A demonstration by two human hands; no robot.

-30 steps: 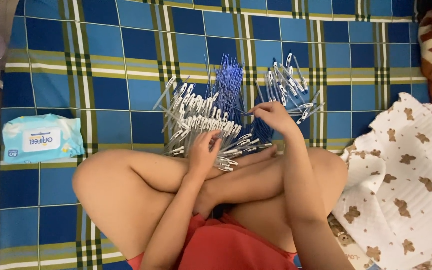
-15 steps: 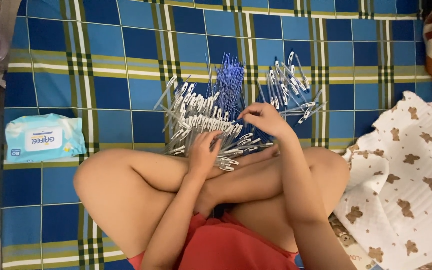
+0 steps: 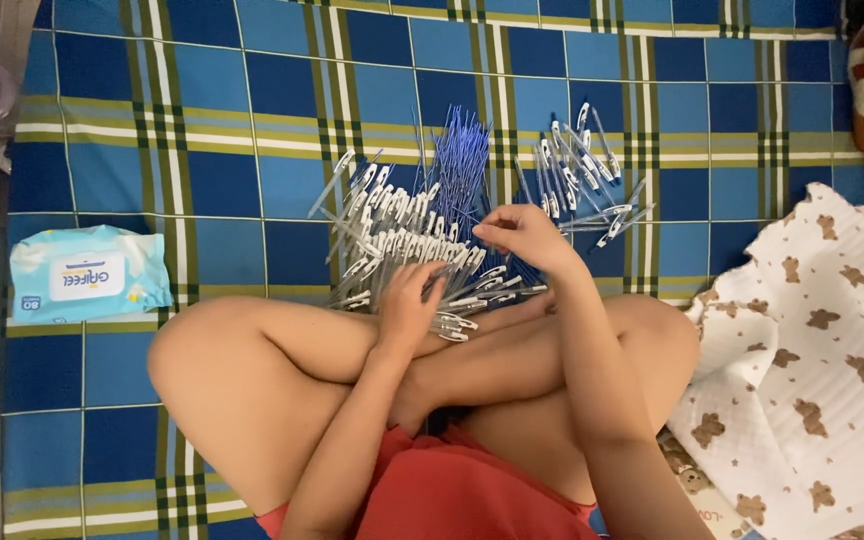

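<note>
On the checked blanket (image 3: 252,90), mid-way toward its far edge, lies a pen pile (image 3: 402,240) of clear barrels, blue refills (image 3: 462,160) beside. This looks like pen assembly. Left hand (image 3: 410,300) rests spread on the pile; right hand (image 3: 522,235) pinches a thin part, likely a refill needing threading.
</note>
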